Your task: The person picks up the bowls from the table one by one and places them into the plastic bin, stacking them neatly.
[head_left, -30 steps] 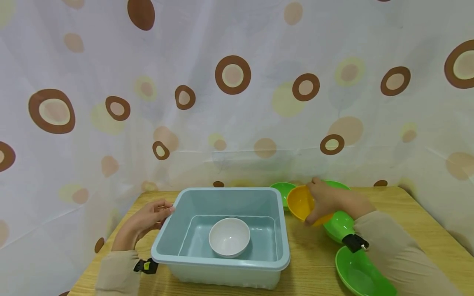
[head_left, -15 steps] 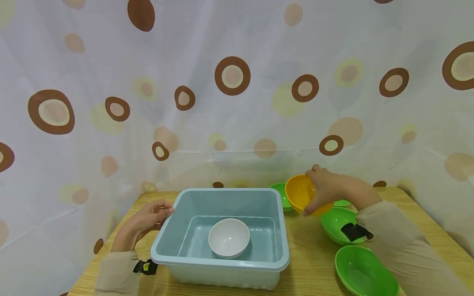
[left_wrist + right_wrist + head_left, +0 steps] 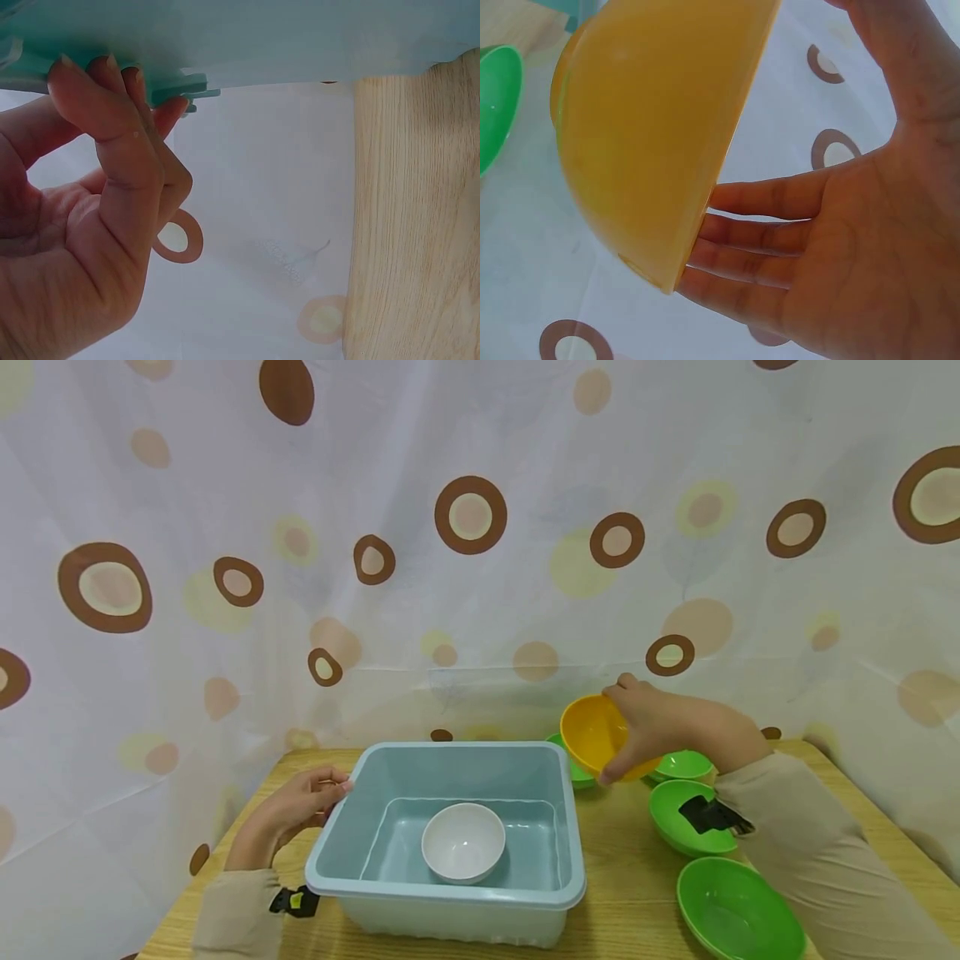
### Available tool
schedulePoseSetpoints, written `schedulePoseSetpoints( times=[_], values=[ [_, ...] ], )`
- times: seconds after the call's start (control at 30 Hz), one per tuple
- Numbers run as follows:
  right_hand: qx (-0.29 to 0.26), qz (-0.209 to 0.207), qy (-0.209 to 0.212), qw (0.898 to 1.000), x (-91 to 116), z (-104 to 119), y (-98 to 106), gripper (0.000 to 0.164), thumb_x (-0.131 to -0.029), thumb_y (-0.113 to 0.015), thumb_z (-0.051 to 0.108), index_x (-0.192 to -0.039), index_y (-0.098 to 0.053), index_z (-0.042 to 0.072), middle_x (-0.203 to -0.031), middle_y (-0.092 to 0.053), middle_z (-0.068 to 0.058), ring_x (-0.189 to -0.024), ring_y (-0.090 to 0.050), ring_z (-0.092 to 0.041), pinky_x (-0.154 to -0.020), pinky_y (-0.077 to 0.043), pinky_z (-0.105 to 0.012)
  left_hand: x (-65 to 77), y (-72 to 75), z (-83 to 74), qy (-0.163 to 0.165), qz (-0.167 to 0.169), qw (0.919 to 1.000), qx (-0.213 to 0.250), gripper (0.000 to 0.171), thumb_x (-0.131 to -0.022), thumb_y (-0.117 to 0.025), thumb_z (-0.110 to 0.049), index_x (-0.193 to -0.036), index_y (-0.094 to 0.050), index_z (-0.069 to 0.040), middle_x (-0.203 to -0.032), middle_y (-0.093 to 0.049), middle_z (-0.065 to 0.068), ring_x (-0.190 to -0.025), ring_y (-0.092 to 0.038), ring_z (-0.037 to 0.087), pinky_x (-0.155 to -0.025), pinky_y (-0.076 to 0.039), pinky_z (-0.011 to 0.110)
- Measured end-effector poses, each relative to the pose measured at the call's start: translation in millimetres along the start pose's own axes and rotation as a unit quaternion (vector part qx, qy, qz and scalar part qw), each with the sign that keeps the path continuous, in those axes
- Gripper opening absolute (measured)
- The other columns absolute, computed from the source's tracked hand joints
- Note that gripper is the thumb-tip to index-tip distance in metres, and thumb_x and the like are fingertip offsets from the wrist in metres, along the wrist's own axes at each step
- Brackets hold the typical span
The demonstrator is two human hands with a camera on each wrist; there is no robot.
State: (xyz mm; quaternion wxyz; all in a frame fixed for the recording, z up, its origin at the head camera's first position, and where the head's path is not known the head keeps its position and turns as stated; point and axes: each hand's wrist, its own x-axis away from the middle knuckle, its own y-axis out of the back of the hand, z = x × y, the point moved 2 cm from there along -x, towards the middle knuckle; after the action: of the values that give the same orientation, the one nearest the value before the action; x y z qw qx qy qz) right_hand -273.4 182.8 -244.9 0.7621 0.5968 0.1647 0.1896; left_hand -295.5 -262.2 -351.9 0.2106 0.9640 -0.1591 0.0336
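My right hand [image 3: 652,722] grips an orange bowl [image 3: 592,735] by its rim and holds it tilted above the table, right of the tub. In the right wrist view the fingers lie along the rim of the orange bowl [image 3: 652,127]. A light-blue plastic tub [image 3: 450,897] stands in front of me, and a white bowl [image 3: 463,843] sits upright inside it. At the tub's left side, my left hand [image 3: 296,806] holds the rim; the left wrist view has its curled fingers [image 3: 112,127] up under the tub's edge.
Several green bowls stand on the wooden table [image 3: 622,893] right of the tub: a near one [image 3: 738,910], a middle one [image 3: 686,818], one behind it [image 3: 684,764], and one partly hidden by the orange bowl. A spotted curtain [image 3: 480,610] hangs behind the table.
My right hand has lifted the orange bowl up and slightly left, away from the green bowls, which show more now. The left hand, tub and white bowl have stayed put.
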Motion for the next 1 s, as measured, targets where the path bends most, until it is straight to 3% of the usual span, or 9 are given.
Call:
schedulePoseSetpoints(
  times=[0.43, 0.63, 1.0],
  values=[
    [-0.016, -0.002, 0.034, 0.999, -8.9, 31.5, 9.7, 0.103, -0.062, -0.085, 0.048, -0.132, -0.040, -0.014, -0.113, -0.045, -0.019, -0.093, -0.049, -0.028, -0.081, -0.045, -0.039, 0.5, -2.5, 2.0, -0.001, -0.002, 1.0000, 0.001, 0.033, -0.100, -0.053, -0.022, -0.116, -0.051, 0.006, -0.084, -0.059, 0.005, -0.070, -0.054, 0.016, -0.066, -0.052, 0.031],
    [-0.043, 0.009, 0.043, 0.998, -17.7, 47.6, 8.4, 0.102, -0.063, -0.085, 0.046, -0.134, -0.039, -0.011, -0.114, -0.044, -0.018, -0.094, -0.050, -0.026, -0.077, -0.049, -0.034, 0.4, -2.9, 2.3, 0.000, -0.005, 1.0000, 0.005, 0.031, -0.100, -0.053, -0.020, -0.115, -0.052, 0.006, -0.084, -0.059, 0.005, -0.070, -0.054, 0.015, -0.066, -0.053, 0.031],
    [-0.034, 0.012, 0.057, 0.998, -35.7, 71.0, 2.3, 0.102, -0.063, -0.086, 0.045, -0.136, -0.039, -0.008, -0.124, -0.042, -0.018, -0.101, -0.050, -0.027, -0.085, -0.049, -0.036, 0.3, -1.5, -0.2, -0.007, 0.003, 1.0000, 0.006, 0.033, -0.100, -0.053, -0.022, -0.116, -0.050, 0.007, -0.085, -0.059, 0.005, -0.071, -0.054, 0.015, -0.067, -0.052, 0.030]
  ],
)
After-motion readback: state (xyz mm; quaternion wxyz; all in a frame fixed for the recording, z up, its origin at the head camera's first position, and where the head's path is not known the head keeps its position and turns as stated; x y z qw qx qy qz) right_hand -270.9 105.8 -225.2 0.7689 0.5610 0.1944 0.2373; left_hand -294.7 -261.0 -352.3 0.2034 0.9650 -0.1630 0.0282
